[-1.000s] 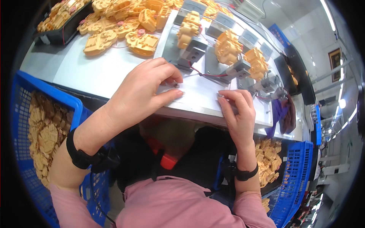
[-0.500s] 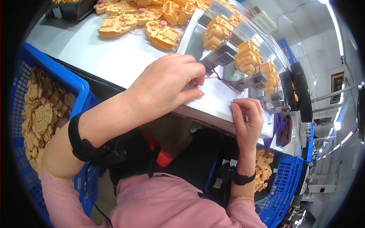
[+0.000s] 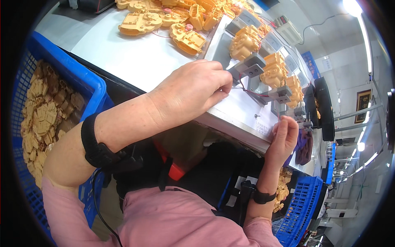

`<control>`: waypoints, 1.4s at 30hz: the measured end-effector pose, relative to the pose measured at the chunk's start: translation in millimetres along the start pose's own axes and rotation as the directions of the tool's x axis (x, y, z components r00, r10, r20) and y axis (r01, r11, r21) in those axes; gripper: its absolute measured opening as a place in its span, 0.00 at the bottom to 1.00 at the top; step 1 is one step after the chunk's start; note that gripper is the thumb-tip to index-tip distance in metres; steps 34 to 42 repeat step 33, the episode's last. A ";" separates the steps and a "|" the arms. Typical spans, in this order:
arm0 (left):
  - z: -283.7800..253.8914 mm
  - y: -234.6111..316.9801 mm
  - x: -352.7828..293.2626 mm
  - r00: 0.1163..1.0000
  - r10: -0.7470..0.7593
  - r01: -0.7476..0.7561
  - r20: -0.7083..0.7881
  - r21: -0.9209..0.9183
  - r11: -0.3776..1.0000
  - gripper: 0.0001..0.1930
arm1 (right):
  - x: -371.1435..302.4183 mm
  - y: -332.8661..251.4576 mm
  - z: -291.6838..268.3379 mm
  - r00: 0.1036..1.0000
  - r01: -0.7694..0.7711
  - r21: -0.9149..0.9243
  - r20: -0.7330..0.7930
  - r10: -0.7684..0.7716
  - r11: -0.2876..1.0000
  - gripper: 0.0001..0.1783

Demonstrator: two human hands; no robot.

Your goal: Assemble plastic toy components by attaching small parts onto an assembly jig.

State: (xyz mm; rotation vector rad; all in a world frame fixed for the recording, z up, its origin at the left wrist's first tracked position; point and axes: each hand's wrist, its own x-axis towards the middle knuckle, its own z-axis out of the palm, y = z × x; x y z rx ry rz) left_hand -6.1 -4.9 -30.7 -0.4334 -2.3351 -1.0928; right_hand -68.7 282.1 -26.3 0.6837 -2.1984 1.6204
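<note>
My left hand (image 3: 196, 88) hangs over the white front ledge of a fixture (image 3: 230, 105), its thumb and curled fingers close together; what they hold, if anything, is hidden. Just beyond its knuckles stands a grey clamp block (image 3: 252, 66) with dark red wires (image 3: 251, 91) hanging under it. Yellow-orange plastic housings (image 3: 245, 42) sit upright in a row on the fixture. At the ledge's right end my right hand (image 3: 285, 132) has thumb and fingertips pinched together below another clamp block (image 3: 281, 94); nothing can be made out between them. A small metal stud (image 3: 257, 116) shows on the ledge between my hands.
More yellow housings (image 3: 140, 23) lie heaped on the white table (image 3: 107, 49). Blue crates (image 3: 96, 84) with yellow parts stand at the left and, as a second crate (image 3: 302, 201), at the lower right. A purple cloth (image 3: 304, 147) hangs near the fixture's right end.
My right hand has moved right along the ledge and its fingertips have come together, uncovering the stud. My left hand has shifted slightly right in the picture, as has the whole bench.
</note>
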 end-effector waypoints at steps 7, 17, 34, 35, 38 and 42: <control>0.7 0.4 -0.2 1.000 0.000 0.000 -0.006 0.030 1.000 0.05 | 0.7 4.0 -6.1 0.997 0.028 0.193 0.071 -0.042 0.981 0.17; 1.9 -0.4 -0.3 1.000 0.001 -0.001 -0.012 0.035 0.999 0.05 | -3.4 3.4 -8.7 0.993 0.063 0.145 0.086 -0.077 0.987 0.19; 5.9 -2.8 -0.8 0.999 0.019 -0.016 -0.043 0.056 0.998 0.04 | 5.2 -21.7 21.4 0.958 0.162 -0.476 0.285 -0.023 0.865 0.05; 5.9 -2.8 -0.8 0.999 0.019 -0.016 -0.043 0.056 0.998 0.04 | 5.2 -21.7 21.4 0.958 0.162 -0.476 0.285 -0.023 0.865 0.05; 5.9 -2.8 -0.8 0.999 0.019 -0.016 -0.043 0.056 0.998 0.04 | 5.2 -21.7 21.4 0.958 0.162 -0.476 0.285 -0.023 0.865 0.05; 5.9 -2.8 -0.8 0.999 0.019 -0.016 -0.043 0.056 0.998 0.04 | 5.2 -21.7 21.4 0.958 0.162 -0.476 0.285 -0.023 0.865 0.05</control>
